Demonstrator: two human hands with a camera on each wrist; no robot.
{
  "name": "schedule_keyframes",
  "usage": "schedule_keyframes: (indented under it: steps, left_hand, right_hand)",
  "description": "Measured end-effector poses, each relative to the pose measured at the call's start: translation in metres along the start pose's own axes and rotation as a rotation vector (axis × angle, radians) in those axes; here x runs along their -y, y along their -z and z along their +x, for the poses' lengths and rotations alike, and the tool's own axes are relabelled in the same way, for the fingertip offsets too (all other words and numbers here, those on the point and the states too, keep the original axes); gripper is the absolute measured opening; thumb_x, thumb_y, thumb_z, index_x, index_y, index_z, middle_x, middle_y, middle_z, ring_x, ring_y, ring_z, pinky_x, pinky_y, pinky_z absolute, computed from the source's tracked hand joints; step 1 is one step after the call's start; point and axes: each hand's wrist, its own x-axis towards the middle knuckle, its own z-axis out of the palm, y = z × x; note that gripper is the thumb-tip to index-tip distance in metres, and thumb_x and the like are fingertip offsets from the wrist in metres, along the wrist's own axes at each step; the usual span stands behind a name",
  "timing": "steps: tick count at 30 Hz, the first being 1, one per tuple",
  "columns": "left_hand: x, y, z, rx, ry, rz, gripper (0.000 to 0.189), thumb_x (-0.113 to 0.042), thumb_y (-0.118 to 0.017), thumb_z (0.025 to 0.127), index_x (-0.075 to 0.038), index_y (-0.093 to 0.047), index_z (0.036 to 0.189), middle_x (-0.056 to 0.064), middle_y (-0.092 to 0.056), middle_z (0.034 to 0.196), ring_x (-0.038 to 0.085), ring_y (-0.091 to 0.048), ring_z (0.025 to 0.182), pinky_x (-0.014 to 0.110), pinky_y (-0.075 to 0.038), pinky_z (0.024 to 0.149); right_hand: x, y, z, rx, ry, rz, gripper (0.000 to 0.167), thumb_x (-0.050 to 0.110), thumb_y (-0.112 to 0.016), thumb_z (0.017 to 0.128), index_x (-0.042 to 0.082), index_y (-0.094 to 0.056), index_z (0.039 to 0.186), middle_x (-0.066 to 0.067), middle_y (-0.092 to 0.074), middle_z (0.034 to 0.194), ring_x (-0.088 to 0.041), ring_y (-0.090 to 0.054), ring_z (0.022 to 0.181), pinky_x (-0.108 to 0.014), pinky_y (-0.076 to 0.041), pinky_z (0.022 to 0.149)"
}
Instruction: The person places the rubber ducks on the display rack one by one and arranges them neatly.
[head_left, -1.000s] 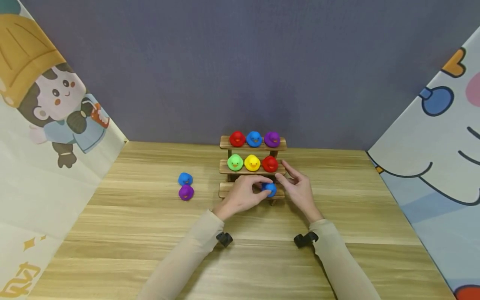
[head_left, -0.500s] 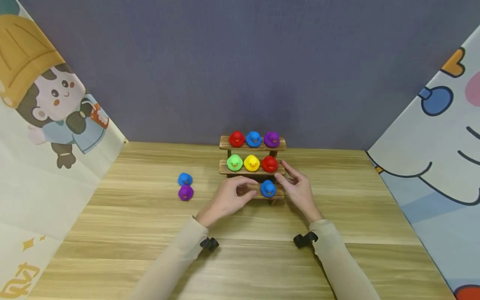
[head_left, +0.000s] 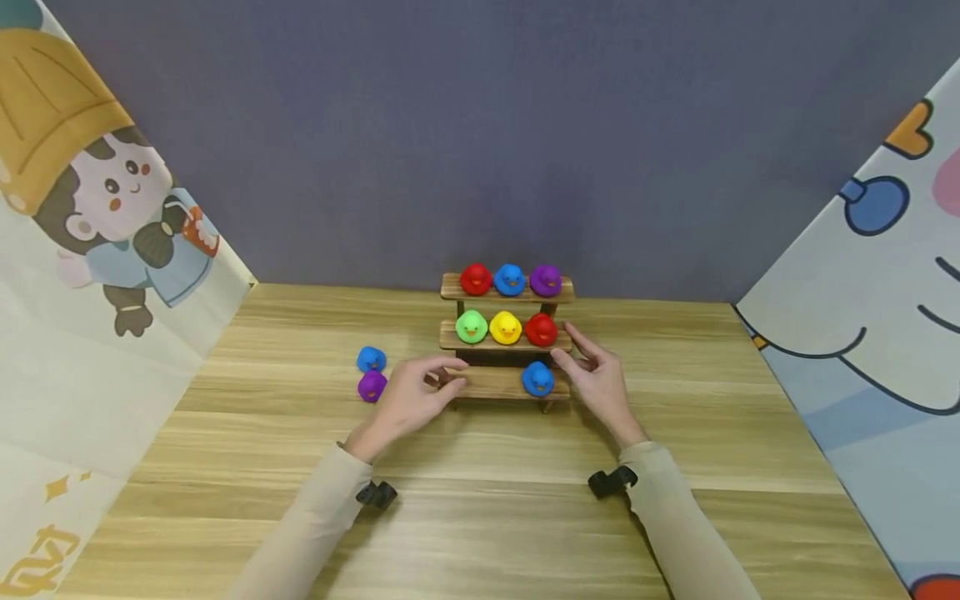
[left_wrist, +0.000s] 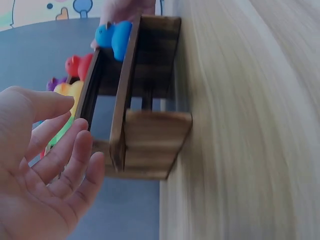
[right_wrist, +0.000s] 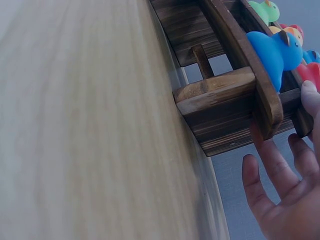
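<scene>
A three-tier wooden rack [head_left: 487, 382] holds rubber ducks. A blue rubber duck [head_left: 537, 379] sits at the right end of its lowest shelf. My left hand [head_left: 411, 395] is at that shelf's left end, thumb and fingers apart with nothing between them; the left wrist view shows its palm and loosely bent fingers. At the rack's right side, my right hand [head_left: 600, 383] rests with thumb and fingertips against the end of the middle shelf, its fingers extended. In the right wrist view the fingers [right_wrist: 275, 170] reach past the shelf ends, partly hidden behind them.
Red, blue and purple ducks line the top shelf; green [head_left: 471, 327], yellow [head_left: 506, 327] and red [head_left: 542, 330] ones fill the middle. Left of the rack, a blue duck [head_left: 371, 359] and a purple duck [head_left: 372, 386] stand on the wooden table [head_left: 525, 517]. A grey wall [head_left: 480, 150] rises behind.
My left hand has let go of the blue duck on the lowest shelf and moved left, toward the two loose ducks. My right hand stays at the rack's right side.
</scene>
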Motion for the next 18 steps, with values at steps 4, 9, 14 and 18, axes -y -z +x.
schedule_keyframes:
  steps: [4, 9, 14, 18]
  left_hand:
    - [0.009, 0.01, -0.005, -0.028, 0.0, 0.01, 0.024, -0.016, -0.079, 0.095, -0.013, -0.08, 0.119, 0.003, -0.081, 0.104, 0.017, -0.074, 0.092, 0.035, -0.065, 0.083]
    - [0.024, 0.021, -0.01, -0.072, -0.001, 0.025, 0.023, -0.014, -0.079, 0.096, -0.008, -0.081, 0.118, 0.005, -0.082, 0.109, 0.018, -0.075, 0.091, 0.036, -0.066, 0.081]
    - [0.034, 0.032, -0.014, -0.089, 0.028, 0.012, 0.025, -0.012, -0.077, 0.096, -0.004, -0.079, 0.119, 0.011, -0.081, 0.109, 0.02, -0.074, 0.09, 0.032, -0.065, 0.08]
    - [0.038, 0.041, -0.017, -0.089, 0.073, 0.013, 0.027, -0.013, -0.077, 0.097, -0.004, -0.078, 0.122, 0.012, -0.079, 0.106, 0.022, -0.074, 0.087, 0.026, -0.062, 0.077]
  right_hand:
    - [0.001, -0.001, -0.001, -0.006, 0.003, 0.006, 0.056, 0.02, -0.078, 0.099, 0.013, -0.06, 0.152, -0.011, -0.054, 0.159, 0.004, -0.076, 0.085, -0.013, -0.045, 0.05]
    - [0.001, -0.001, -0.002, -0.005, 0.002, 0.006, 0.055, 0.02, -0.078, 0.1, 0.014, -0.06, 0.151, -0.011, -0.054, 0.159, 0.004, -0.076, 0.084, -0.013, -0.044, 0.05]
    - [0.001, -0.001, -0.001, -0.006, 0.01, 0.011, 0.055, 0.019, -0.078, 0.1, 0.013, -0.06, 0.151, -0.011, -0.055, 0.158, 0.002, -0.076, 0.082, -0.014, -0.041, 0.048]
    - [0.001, -0.002, -0.001, -0.011, 0.018, 0.017, 0.055, 0.017, -0.078, 0.099, 0.009, -0.06, 0.151, -0.013, -0.055, 0.158, 0.003, -0.077, 0.085, -0.014, -0.044, 0.048]
